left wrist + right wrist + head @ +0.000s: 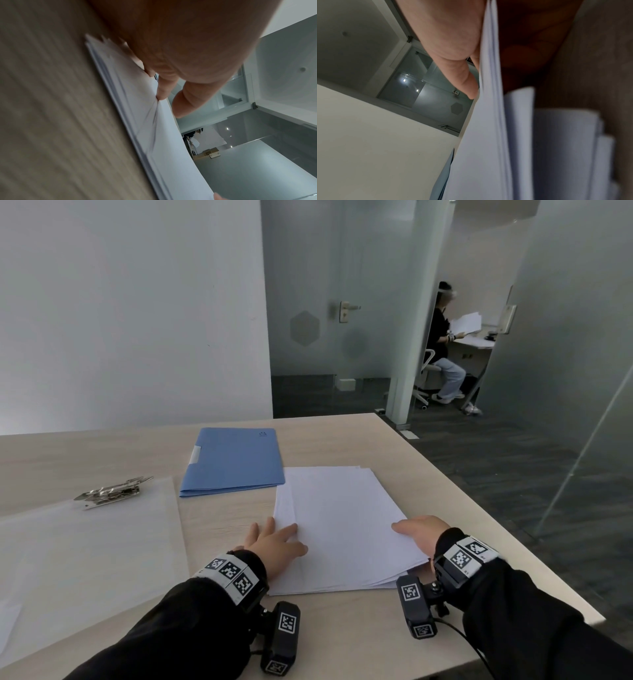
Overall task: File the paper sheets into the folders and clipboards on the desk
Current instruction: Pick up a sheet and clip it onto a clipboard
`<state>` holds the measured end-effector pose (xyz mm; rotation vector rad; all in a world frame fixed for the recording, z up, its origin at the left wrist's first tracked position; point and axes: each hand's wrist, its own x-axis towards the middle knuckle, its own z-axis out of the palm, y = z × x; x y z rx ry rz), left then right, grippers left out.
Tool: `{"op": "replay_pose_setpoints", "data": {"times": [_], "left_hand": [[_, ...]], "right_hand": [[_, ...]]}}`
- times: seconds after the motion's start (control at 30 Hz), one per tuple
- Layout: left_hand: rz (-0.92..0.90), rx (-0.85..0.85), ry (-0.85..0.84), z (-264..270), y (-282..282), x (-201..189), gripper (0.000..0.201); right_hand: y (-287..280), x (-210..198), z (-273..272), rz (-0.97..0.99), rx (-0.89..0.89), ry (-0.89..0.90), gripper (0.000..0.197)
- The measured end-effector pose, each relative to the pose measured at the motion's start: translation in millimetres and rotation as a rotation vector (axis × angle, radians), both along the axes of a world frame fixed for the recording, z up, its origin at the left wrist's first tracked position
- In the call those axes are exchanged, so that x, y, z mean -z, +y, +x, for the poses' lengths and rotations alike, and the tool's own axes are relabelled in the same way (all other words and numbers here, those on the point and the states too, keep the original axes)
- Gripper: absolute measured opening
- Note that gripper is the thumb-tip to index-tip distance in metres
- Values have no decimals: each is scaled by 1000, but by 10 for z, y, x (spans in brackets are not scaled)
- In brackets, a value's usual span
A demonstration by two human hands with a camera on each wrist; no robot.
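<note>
Lying at the lower centre of the head view, the stack of white paper sheets [339, 525] rests on the light wood desk [325, 440], its upper left corner overlapping the lower right corner of the closed blue folder [233, 462]; the sheets are fanned slightly at their edges. The left hand [274, 544] lies flat on the lower left part of the stack, fingers straight and spread, some fingertips reaching past the paper edge onto the desk; in the left wrist view the fingers [163, 88] press into the top sheet and raise a crease. The right hand [423, 534] grasps the right edge of the stack, thumb on top and the other fingers underneath; in the right wrist view a bundle of upper sheets [489, 108] stands lifted away from the sheets below. A clear clipboard [102, 542] with a metal clip [113, 493] occupies the left of the head view, apart from the stack; the folder lies between them, higher in the frame. At the upper right, beyond a glass partition [565, 354], a seated person [442, 347] holds papers.
</note>
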<state>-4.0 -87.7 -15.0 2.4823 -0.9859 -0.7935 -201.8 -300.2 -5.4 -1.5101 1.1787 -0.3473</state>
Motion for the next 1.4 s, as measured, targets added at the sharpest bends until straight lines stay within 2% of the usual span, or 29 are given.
{"op": "replay_pose_setpoints", "data": {"times": [0.1, 0.27, 0.37, 0.47, 0.6, 0.8, 0.9, 1.0, 1.1, 1.4], "left_hand": [[-16, -5, 11, -2, -12, 5, 67], [-25, -36, -20, -34, 2, -17, 81], [-68, -57, -12, -53, 4, -51, 78], [-130, -111, 7, -8, -18, -40, 73], [-409, -267, 97, 31, -30, -134, 68], [-846, -306, 281, -50, -106, -560, 61], [-1037, -284, 338, -115, -93, -738, 30], [-1139, -250, 342, -199, -72, -840, 17], [-1150, -231, 368, -252, -40, -769, 15], [-1084, -152, 392, -437, -38, -456, 22]], "right_hand": [[27, -14, 11, -10, -20, 12, 12], [-8, -13, -32, -43, -50, -3, 11], [-21, -6, -136, -72, -8, -54, 5], [-7, -6, -248, -96, 10, -134, 7], [95, -94, -316, -123, -6, -279, 11], [248, -263, -274, -148, -3, -496, 14], [310, -360, -247, -126, 5, -622, 16], [359, -394, -224, -101, -39, -703, 23], [405, -370, -222, -47, -64, -729, 29], [468, -285, -262, 29, -85, -724, 24]]}}
